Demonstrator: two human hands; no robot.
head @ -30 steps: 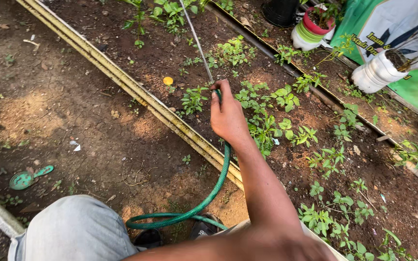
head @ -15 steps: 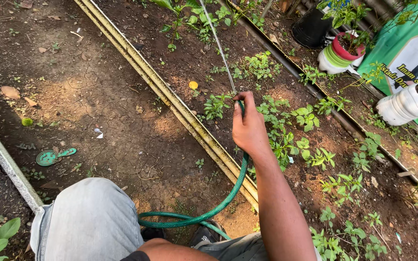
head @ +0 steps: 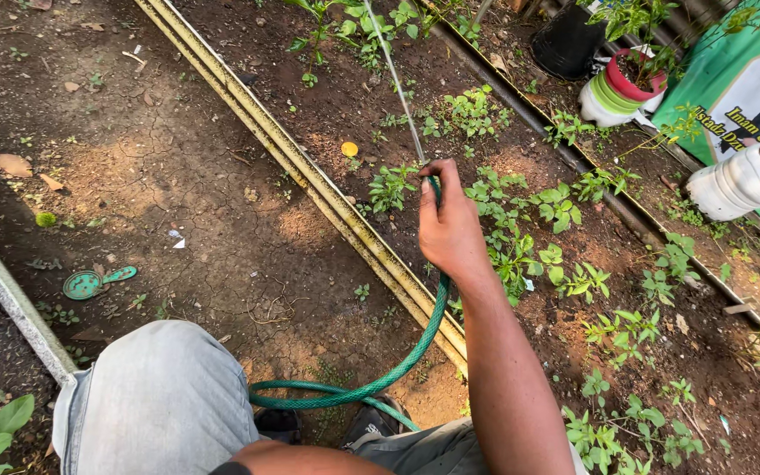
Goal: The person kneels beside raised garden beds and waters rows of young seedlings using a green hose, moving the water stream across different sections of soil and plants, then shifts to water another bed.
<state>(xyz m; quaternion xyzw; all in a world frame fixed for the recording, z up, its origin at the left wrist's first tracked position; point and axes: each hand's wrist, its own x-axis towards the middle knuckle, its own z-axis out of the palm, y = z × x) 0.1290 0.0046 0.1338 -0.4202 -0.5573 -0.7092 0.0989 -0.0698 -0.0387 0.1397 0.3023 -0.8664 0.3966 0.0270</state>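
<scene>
Nearest, at the bottom edge: grey shorts over a knee, on the left of the scene. Just right of it, a green hose, looped on the bare ground by the feet, then rising over the bamboo edging into the right hand. Fingers clamped round the hose end, thumb pressed across the mouth. Left hand nowhere in view.

From under the thumb, a thin water jet shooting away toward the far end of the raised bed. Around and just right of the hand, low green seedlings; soil there looks brown and partly dry, with paler patches. Darker, damp-looking soil farther up the bed where the jet points, so by the look of it wetted at the far end, with the near right stretch probably left to do. Hard to tell for sure in the dappled light.

Left of the edging, a cracked dirt path with a green plastic lid. Farthest right, beyond the bed: a black pot, a striped pot, a white container.
</scene>
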